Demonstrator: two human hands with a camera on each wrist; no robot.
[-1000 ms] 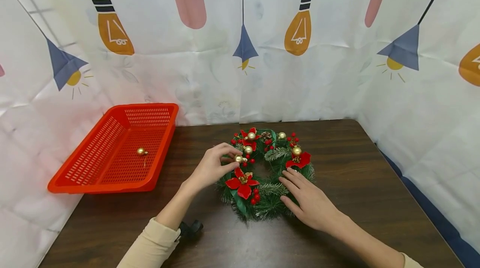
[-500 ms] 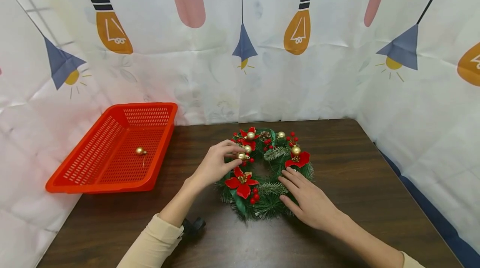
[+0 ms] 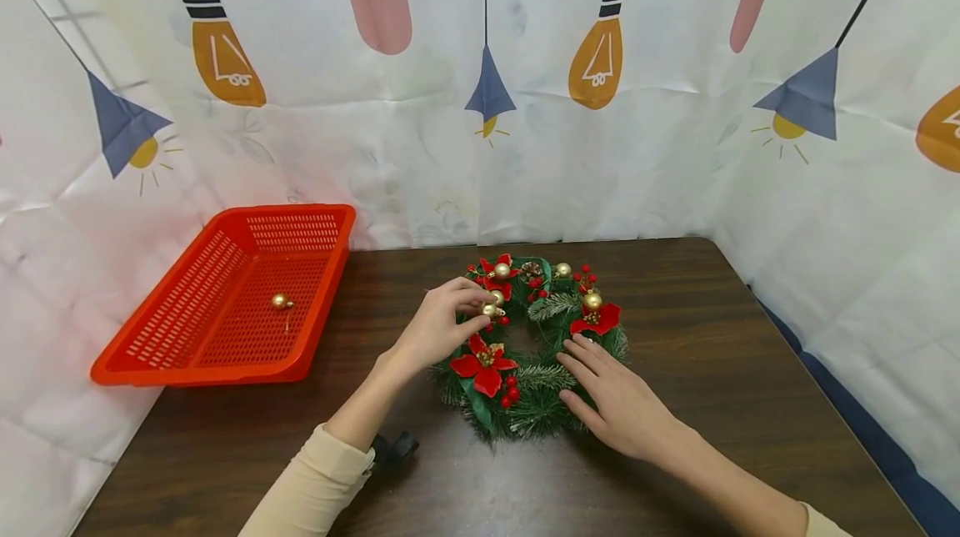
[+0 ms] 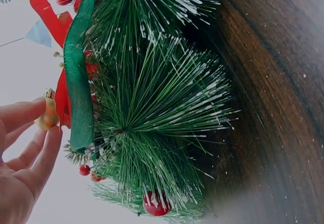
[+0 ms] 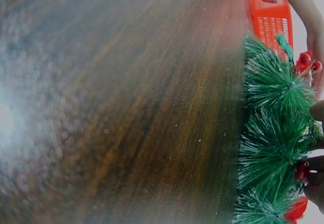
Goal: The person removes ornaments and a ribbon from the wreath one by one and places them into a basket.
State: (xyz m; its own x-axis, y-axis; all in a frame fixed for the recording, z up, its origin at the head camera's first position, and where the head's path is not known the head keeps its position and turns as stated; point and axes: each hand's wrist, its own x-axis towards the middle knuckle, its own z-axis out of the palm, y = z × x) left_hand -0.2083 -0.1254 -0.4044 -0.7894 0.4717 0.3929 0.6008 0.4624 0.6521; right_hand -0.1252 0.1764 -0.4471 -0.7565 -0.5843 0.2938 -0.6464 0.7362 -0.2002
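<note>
My left hand (image 3: 442, 322) reaches over the left side of a green Christmas wreath (image 3: 536, 419) and pinches a small gold bauble (image 3: 489, 310) between thumb and fingers. In the left wrist view, the bauble (image 4: 48, 117) has its metal cap upward and sits right beside a red petal and a green ribbon (image 4: 78, 82). My right hand (image 3: 622, 408) rests on the wreath's right side with its fingers extended. Red poinsettias (image 3: 485, 364), red berries (image 3: 510, 393), a pine cone (image 3: 531, 270) and several gold baubles (image 3: 592, 301) decorate the wreath.
A red plastic basket (image 3: 202, 375) stands at the left, with one gold bauble (image 3: 281, 301) inside. The dark wooden table (image 3: 697, 312) meets a white printed curtain (image 3: 420, 170) at the back. A black strap piece (image 3: 397, 449) sits at my left wrist.
My left hand has moved slightly forward and right with the gold bauble, closer over the wreath's upper left. My right hand has stayed in place.
</note>
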